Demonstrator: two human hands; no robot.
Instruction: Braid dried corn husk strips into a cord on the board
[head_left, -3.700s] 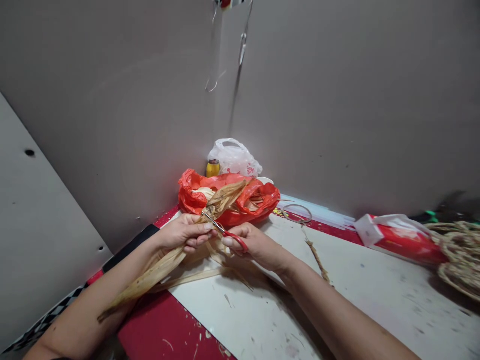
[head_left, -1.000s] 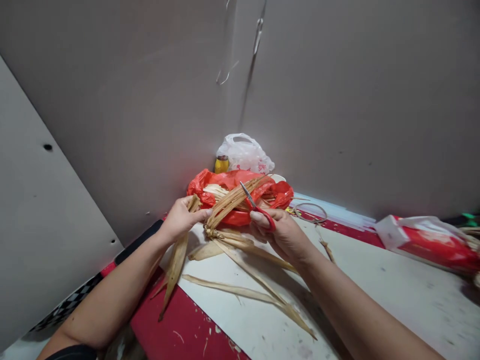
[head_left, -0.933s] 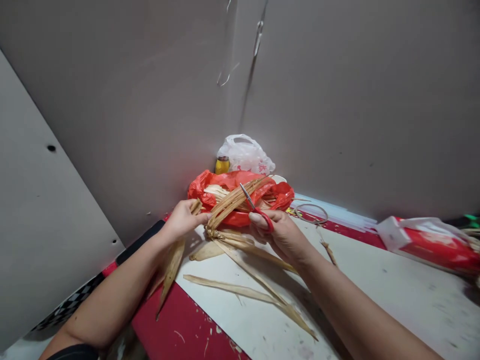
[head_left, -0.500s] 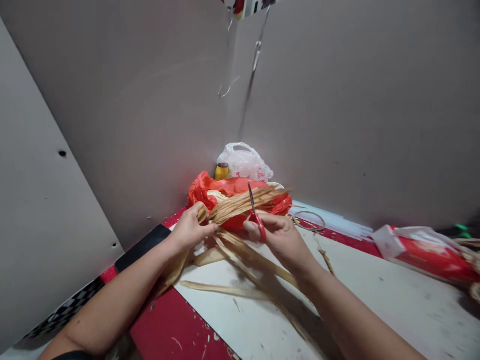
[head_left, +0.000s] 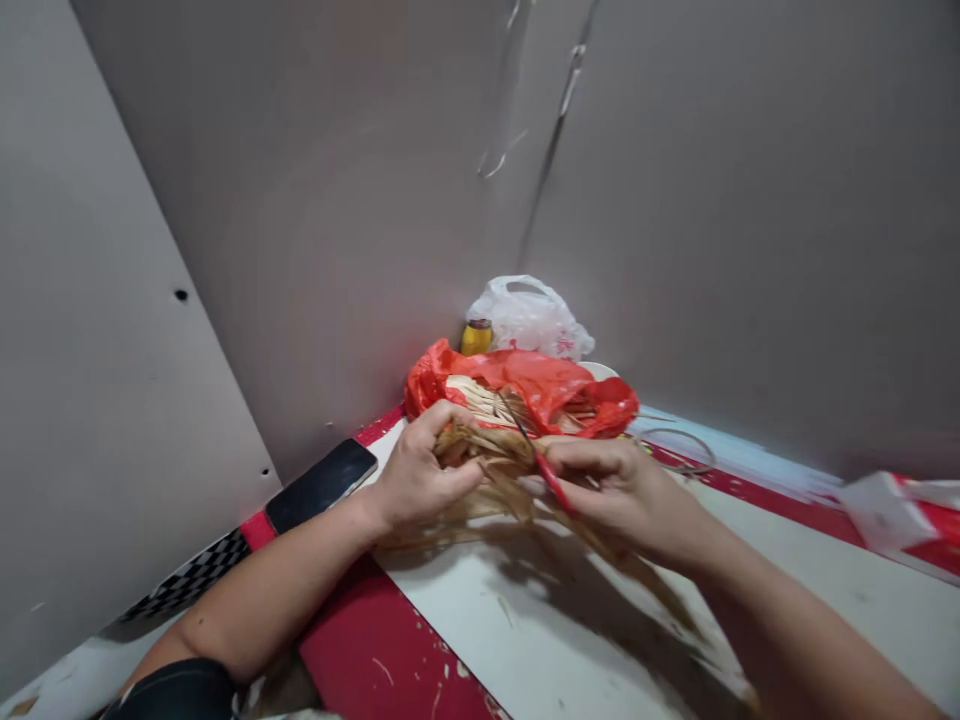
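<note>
My left hand (head_left: 431,468) is closed around a bundle of dried, straw-coloured leaf strips (head_left: 499,447), which look like corn husk. Long ends of the strips trail down over the white board. In my right hand (head_left: 619,490) is a pair of scissors (head_left: 551,478) with red handles, the dark blades pointing up and left beside the bundle. Whether the blades touch the strips I cannot tell. Just behind both hands lies a red plastic bag (head_left: 525,372), its mouth open on more pale strips.
A white plastic bag (head_left: 536,315) and a yellow jar (head_left: 477,338) stand in the corner against grey panels. A phone (head_left: 322,485) lies left. On the right are a ring (head_left: 675,450) and a red-and-white packet (head_left: 907,520). Scraps dot the red surface (head_left: 390,640).
The view has swung left, so things sit further right. The strips that fanned out above my left hand are now gathered and bent over near it, with the scissors close by.
</note>
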